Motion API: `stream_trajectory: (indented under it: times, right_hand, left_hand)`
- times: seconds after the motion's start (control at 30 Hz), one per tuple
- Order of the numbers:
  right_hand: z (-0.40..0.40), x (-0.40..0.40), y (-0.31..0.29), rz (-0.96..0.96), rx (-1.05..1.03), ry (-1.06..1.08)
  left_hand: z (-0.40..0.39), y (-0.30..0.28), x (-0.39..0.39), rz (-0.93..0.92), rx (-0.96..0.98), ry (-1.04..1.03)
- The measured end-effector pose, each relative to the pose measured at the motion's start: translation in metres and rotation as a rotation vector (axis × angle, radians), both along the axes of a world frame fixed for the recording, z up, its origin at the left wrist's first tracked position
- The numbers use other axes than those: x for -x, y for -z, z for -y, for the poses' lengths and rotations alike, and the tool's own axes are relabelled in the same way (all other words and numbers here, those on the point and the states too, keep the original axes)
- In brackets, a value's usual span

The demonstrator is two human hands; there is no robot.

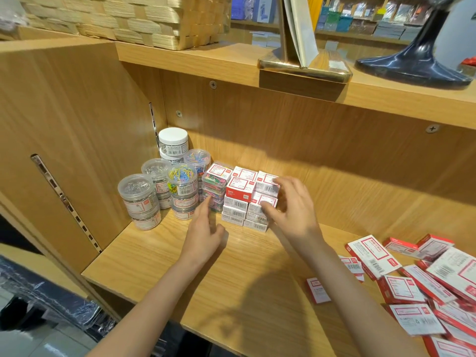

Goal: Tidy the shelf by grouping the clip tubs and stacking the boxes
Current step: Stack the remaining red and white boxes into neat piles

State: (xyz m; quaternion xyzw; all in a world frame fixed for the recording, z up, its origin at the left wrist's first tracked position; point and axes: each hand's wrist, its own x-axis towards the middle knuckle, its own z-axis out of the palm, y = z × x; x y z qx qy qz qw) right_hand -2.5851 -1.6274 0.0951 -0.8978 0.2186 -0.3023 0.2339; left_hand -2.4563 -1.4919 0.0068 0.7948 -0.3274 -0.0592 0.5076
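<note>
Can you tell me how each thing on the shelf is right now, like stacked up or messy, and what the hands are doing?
Clip tubs: upright, lids on, stacked together in the left corner.
Small boxes: stacked neatly beside the tubs.
Loose boxes: lying in a messy heap at the right.
Left hand: fingers relaxed, holding nothing.
Right hand: fingers curled at the stack's right side.

In the back left corner of the shelf (159,258) stand my clip tubs (164,181), stacked 2 high, more behind them against the side wall. Just to their right sits a stack of clear cases (215,188), and touching that on its right, the stacked boxes (248,199). My left hand (206,237) is in front of the cases; my right hand (292,204) is at the boxes' right side. Far right, near the front edge, loose boxes (422,287) lie in a heap. A basket (123,19) sits on the shelf above.
</note>
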Motion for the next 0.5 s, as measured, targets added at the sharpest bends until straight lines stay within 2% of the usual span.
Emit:
stream_trajectory:
  times: [0.1, 0.17, 0.27, 0.4, 0.5]
  right_hand:
    - [-0.013, -0.025, -0.009, -0.120, 0.100, -0.123]
    - [-0.018, -0.038, -0.003, -0.204, 0.167, -0.126]
    - [-0.018, -0.044, 0.007, -0.188, 0.214, -0.109]
    - [-0.013, -0.045, 0.009, -0.126, 0.210, -0.119]
    - [-0.007, -0.045, 0.001, -0.139, 0.134, -0.149]
  left_hand:
    - [-0.004, -0.003, 0.003, 0.061, 0.028, -0.048]
    - [-0.007, -0.005, 0.005, 0.124, 0.065, -0.038]
    - [-0.011, -0.010, 0.006, 0.173, 0.100, 0.017]
    - [-0.005, -0.013, 0.007, 0.105, 0.098, 0.064]
    - [0.006, -0.017, 0.007, 0.034, 0.096, -0.021]
